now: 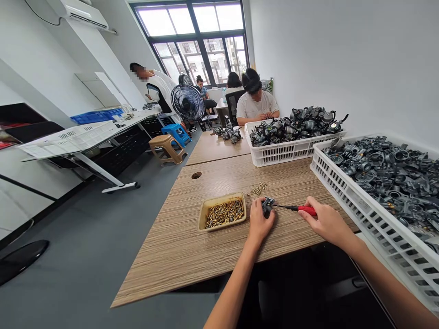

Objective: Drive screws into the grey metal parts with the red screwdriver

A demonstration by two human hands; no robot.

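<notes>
My left hand (259,220) is wrapped round a small dark grey metal part (267,205) on the wooden table. In my right hand (324,220) is a screwdriver with a red handle (307,210); its thin dark shaft points left and its tip meets the metal part. Left of my left hand sits a yellowish tray (222,225) full of small brass-coloured pieces. A loose little pile of brass-coloured pieces (257,189) lies just beyond the metal part.
White crates of dark metal parts stand at the right (370,212) and behind (274,155). More parts (228,133) lie on the far table. A seated person (257,103) works there. Stools (168,148), a fan (187,102) and a standing person (161,87) are farther left.
</notes>
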